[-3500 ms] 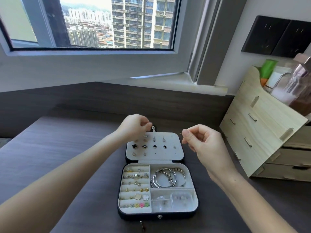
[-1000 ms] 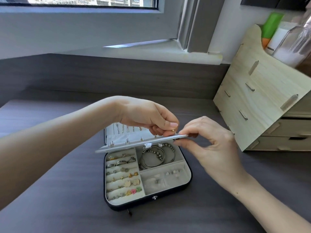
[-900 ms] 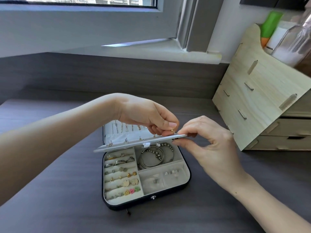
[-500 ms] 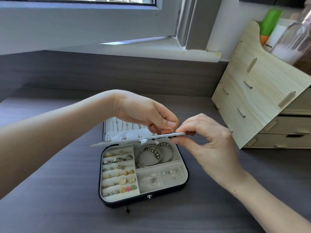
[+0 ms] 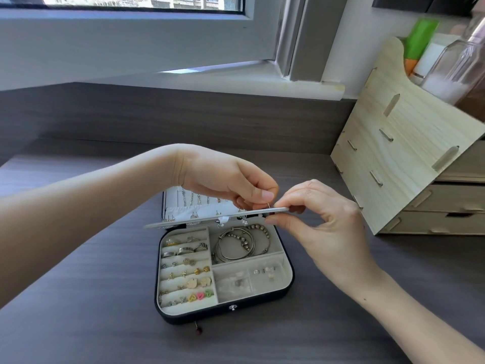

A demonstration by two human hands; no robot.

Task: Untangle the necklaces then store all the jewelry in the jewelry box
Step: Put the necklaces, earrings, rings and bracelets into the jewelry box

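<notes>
Above the jewelry box (image 5: 225, 315) the earring panel (image 5: 210, 219) has swung level; left hand (image 5: 225, 179) and right hand (image 5: 322, 227) pinch its right corner, likely fastening an earring (image 5: 268, 204).

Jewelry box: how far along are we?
Done: rings and studs fill the rows, bangles lie in their compartment, chains hang in the lid. In hand: the right hand holds the earring panel over the jewelry box while the left hand pinches a pin at its edge. Left: a small dark piece on the table; box open.

Dark wood-grain desk (image 5: 78, 324) under a daylit window (image 5: 147, 1) (pale wooden drawer organizer (image 5: 409, 164) at right).
</notes>
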